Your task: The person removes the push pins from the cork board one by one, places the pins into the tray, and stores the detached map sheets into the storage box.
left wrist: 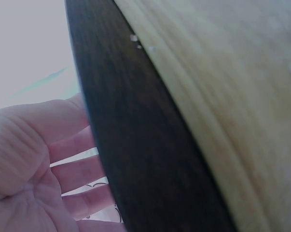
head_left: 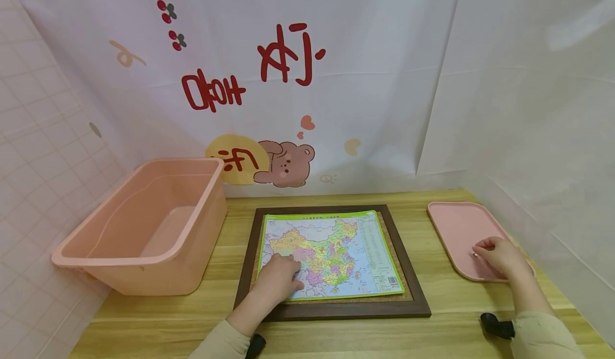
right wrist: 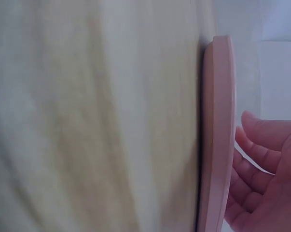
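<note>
A printed map of China (head_left: 331, 257) with a green border lies on a cork board in a dark brown wooden frame (head_left: 336, 310). My left hand (head_left: 280, 276) rests on the map's lower left part, fingers extended. In the left wrist view the left hand (left wrist: 34, 154) shows beyond the frame's dark edge (left wrist: 150, 135), which hides its fingertips. My right hand (head_left: 497, 253) is over the front of a pink tray (head_left: 461, 225), pinching a tiny shiny thing (head_left: 474, 254). Beside the tray's rim (right wrist: 220, 121) in the right wrist view, the right hand (right wrist: 266, 174) has its fingers bent.
A large pink plastic tub (head_left: 144, 260) stands on the left of the wooden table (head_left: 456, 316). A white printed cloth (head_left: 375, 108) hangs behind, and white sheeting rises at both sides. Black wrist pieces (head_left: 497, 327) sit near both sleeves.
</note>
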`<control>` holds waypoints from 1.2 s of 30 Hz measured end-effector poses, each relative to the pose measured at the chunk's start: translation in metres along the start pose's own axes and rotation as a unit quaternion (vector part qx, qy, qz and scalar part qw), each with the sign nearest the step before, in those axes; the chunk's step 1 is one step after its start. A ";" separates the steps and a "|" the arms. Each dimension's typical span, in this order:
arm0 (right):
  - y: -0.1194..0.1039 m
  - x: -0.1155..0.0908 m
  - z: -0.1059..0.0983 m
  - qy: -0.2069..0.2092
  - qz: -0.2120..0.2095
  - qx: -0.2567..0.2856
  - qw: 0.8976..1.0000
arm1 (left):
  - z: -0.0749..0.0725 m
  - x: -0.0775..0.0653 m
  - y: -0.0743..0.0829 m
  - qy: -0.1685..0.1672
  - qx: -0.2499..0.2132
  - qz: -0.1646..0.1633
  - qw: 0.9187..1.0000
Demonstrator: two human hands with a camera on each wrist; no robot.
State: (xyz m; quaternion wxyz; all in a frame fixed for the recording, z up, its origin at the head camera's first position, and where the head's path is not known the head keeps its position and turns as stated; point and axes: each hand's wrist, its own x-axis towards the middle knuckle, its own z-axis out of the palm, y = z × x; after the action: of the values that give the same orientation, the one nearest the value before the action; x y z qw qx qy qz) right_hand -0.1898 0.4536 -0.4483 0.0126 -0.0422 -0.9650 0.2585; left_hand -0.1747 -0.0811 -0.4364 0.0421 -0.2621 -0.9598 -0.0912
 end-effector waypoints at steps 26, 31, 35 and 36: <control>-0.038 -0.018 0.010 0.087 -0.078 0.023 0.993 | -0.001 0.000 0.002 0.001 0.000 -0.001 1.000; -0.046 -0.019 0.014 0.107 -0.088 0.021 0.990 | -0.001 0.000 0.001 0.002 0.000 -0.002 1.000; -0.051 -0.019 0.016 0.104 -0.087 0.026 0.990 | 0.000 -0.001 0.001 0.001 0.000 -0.002 1.000; -0.053 -0.019 0.017 0.105 -0.088 0.024 0.990 | 0.000 -0.001 0.001 0.001 0.000 -0.002 1.000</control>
State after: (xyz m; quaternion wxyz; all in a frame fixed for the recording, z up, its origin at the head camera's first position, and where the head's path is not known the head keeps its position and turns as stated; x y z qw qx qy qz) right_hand -0.1758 0.3979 -0.4364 0.1376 0.0159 -0.9518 0.2738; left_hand -0.1736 -0.0808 -0.4360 0.0426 -0.2600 -0.9604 -0.0910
